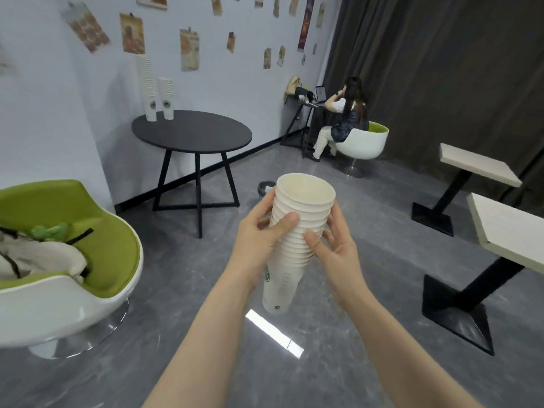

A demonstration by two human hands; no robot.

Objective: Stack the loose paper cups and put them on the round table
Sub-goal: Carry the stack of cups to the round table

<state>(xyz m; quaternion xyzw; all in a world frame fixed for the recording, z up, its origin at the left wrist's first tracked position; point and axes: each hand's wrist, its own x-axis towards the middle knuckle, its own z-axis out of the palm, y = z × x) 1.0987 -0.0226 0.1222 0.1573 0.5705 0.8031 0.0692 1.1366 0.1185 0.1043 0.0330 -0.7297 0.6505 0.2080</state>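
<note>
- Stack of nested paper cups (297,240) held in mid-air between both hands, tilted, mouth toward the camera, base pointing down over the floor (206,290).
- Left hand (262,234) closed round the stack's left side; thumb across the rims in front, fingers behind the cups and out of sight.
- Right hand (338,245) closed on the right side, thumb pressed to the lower rims; its fingertips mostly hidden by the stack.
- Green logo on the bottom cup half covered by the left wrist; print unreadable.
- Beyond the hands, up and to their left: round black bench (191,129) with two upright cup stacks (157,92) at its far edge. Tall one blends into the white wall; cup count cannot be told.
- Just past the left hand's fingers, a small bin (265,188), largely blocked by hand and cups.
- Far left of the left forearm: green chair (88,231), cut off by the frame edge, cloth bundle on the seat, contents unclear.
- Right of the right hand: two pale square benches (477,163), nearer one cropped.
</note>
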